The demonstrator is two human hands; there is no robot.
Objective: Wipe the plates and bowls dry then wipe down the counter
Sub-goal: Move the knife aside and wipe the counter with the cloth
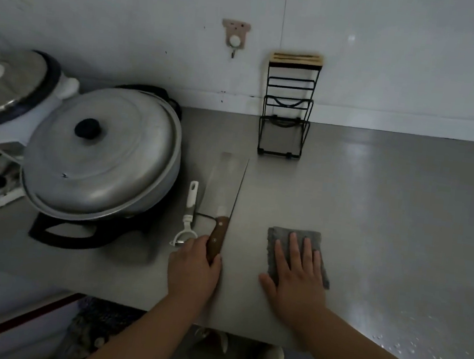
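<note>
Cloth (pixel 291 237), head view: grey, soft, light, flat on worktop (pixel 387 220) near front edge. Right hand (pixel 298 278) flat on it, fingers straight. Left hand (pixel 193 268) grips cleaver (pixel 224 186) handle. Likely best driven by palm pressure mid-cloth; edges may bunch.

left hand (pixel 194 266) curled round the handle of the cleaver (pixel 225 184), knuckles up. right hand (pixel 297 274) to the right of the cleaver, well apart, palm down, fingers straight and spread, pressing on grey cloth (pixel 276 234). both forearms bare.
</note>
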